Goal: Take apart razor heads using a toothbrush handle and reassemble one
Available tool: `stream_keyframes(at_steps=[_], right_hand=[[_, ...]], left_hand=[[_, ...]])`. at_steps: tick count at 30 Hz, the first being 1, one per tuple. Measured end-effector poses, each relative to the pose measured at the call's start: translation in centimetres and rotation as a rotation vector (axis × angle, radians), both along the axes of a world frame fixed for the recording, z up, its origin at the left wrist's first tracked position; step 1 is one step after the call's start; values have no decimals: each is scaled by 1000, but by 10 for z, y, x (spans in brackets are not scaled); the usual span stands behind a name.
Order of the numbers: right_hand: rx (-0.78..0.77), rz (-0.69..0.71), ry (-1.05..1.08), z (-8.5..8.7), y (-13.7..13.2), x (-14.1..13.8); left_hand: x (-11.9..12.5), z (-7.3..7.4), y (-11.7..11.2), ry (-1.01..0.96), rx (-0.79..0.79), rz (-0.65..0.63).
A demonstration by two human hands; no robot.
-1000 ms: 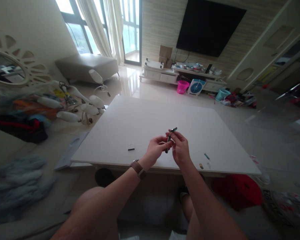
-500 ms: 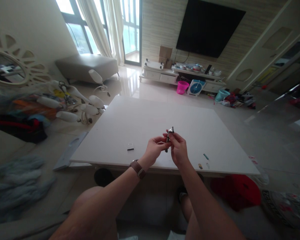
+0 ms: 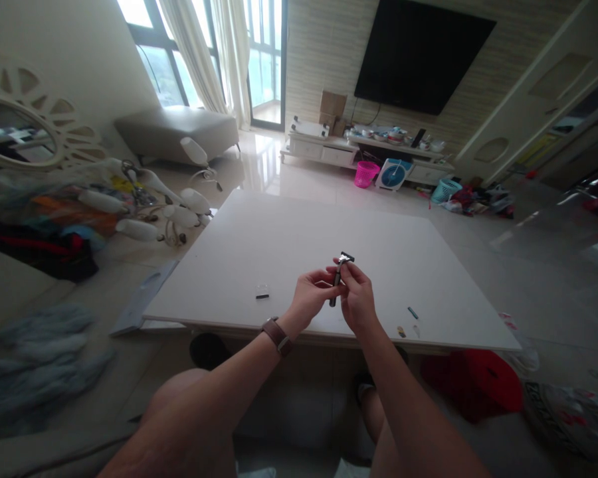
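Note:
Both my hands are closed on a razor [image 3: 337, 275] with a dark handle and a silver neck, held just above the white table. My left hand [image 3: 313, 292] pinches the handle from the left. From the right, my right hand [image 3: 357, 295] grips it near the neck, below the dark head [image 3: 347, 256], which points up and away from me. Left of my hands, a small clear case with a dark strip [image 3: 262, 296] lies on the table. To the right are a thin green strip [image 3: 412, 313], a small tan and dark piece [image 3: 401, 331] and a small clear piece [image 3: 416, 330].
The white table [image 3: 299, 232] spans the middle, its front edge below my forearms. A lamp with several white shades [image 3: 182, 216] stands at its left. Beyond are a pink basket [image 3: 365, 174] and a blue fan [image 3: 393, 174]. A red object [image 3: 478, 382] sits below the front right corner.
The razor's head has turned so that its wide side shows more. My hands keep their grip in nearly the same place, and the view has shifted slightly.

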State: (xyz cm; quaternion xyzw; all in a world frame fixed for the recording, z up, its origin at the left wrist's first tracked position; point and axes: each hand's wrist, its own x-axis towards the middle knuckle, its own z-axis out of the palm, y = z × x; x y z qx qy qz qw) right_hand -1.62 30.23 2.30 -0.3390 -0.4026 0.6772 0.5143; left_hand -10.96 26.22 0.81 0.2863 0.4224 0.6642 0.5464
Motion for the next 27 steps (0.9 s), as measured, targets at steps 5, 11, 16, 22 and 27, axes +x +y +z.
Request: stream_keyframes(at_steps=[5, 11, 16, 22, 27], right_hand=[[-40, -9, 8, 0, 2, 1], [-67, -33, 2, -2, 3, 1], [-43, -22, -4, -2, 2, 1], [15, -29, 22, 0, 2, 2], [53, -26, 30, 2, 1, 3]], left_hand=[[1, 5, -2, -9, 1, -33], [2, 1, -1, 1, 1, -31], [2, -2, 1, 28, -15, -9], [1, -2, 1, 19, 10, -5], [1, -1, 0, 19, 36, -7]])
